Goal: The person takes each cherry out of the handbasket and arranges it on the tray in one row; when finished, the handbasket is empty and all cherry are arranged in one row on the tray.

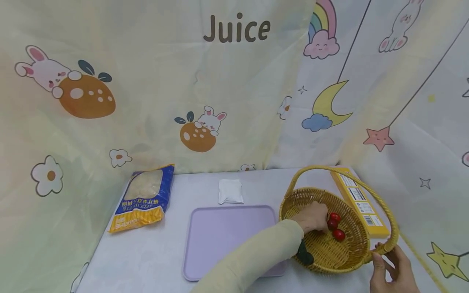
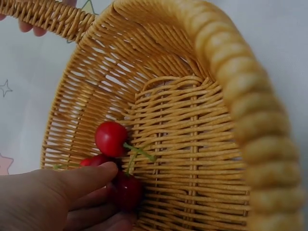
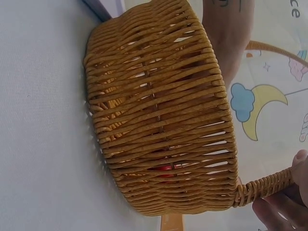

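My left hand (image 1: 313, 215) reaches down into a woven wicker basket (image 1: 351, 195) with a tall arched handle. In the left wrist view its thumb and fingers close around a dark red cherry (image 2: 129, 191). Another cherry (image 2: 111, 138) with a green stem lies just above the thumb, and more red fruit is partly hidden behind it. At the basket's near right side, my right hand (image 1: 393, 270) grips the base of the handle (image 3: 269, 186). The right wrist view shows the basket's outer wall (image 3: 159, 115), a spot of red showing through the weave.
A lilac tray (image 1: 227, 240) lies left of the basket, partly under the left sleeve (image 1: 253, 256). Behind it is a small white packet (image 1: 231, 191). A blue and orange pasta bag (image 1: 144, 197) lies far left. A yellow box (image 1: 360, 203) stands behind the basket, near the patterned curtain (image 1: 157, 81).
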`<control>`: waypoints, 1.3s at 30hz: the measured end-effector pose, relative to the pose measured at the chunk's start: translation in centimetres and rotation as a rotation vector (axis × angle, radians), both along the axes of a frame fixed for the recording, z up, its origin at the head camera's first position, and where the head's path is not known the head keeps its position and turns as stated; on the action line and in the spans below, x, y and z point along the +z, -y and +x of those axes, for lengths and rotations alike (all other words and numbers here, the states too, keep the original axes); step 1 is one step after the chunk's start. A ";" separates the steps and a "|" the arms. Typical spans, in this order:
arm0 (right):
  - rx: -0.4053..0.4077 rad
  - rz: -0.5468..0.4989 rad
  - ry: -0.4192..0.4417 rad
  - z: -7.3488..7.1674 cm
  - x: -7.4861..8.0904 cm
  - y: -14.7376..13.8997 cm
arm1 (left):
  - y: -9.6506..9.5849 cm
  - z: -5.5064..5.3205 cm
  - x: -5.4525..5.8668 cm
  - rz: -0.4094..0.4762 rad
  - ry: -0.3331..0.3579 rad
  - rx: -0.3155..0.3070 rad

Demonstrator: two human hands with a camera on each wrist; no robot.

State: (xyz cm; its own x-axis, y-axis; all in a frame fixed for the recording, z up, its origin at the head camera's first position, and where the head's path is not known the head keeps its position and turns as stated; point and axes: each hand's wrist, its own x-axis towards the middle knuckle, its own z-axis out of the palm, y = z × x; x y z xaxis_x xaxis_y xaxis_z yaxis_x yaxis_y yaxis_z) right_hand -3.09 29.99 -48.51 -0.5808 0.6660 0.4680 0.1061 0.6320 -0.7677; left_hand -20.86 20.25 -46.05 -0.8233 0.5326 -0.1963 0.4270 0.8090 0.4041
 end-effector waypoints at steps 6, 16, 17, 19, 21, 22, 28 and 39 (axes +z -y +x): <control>-0.020 0.001 0.028 0.0 0.1 0.2 | 0.6 0.2 0.1 0.008 0.002 -0.020; -0.023 -0.005 0.044 0.0 0.3 0.4 | 1.6 0.1 1.4 0.092 0.035 -0.028; -0.023 -0.006 0.046 0.0 0.3 0.4 | 1.9 0.1 1.7 0.103 0.033 -0.027; -0.023 -0.006 0.050 0.0 0.3 0.4 | 2.5 0.1 2.3 0.137 0.049 -0.027; -0.023 -0.005 0.052 0.0 0.3 0.4 | 3.2 0.0 2.7 0.172 0.048 -0.038; -0.026 -0.007 0.058 0.0 0.3 0.4 | 3.6 0.0 2.8 0.183 0.046 -0.043; -0.037 -0.039 0.087 -0.3 0.3 0.3 | 7.0 -0.3 3.8 0.256 0.017 -0.095; -0.027 -0.004 -0.011 -0.3 -0.2 0.2 | 15.9 1.3 6.1 0.458 0.120 -0.089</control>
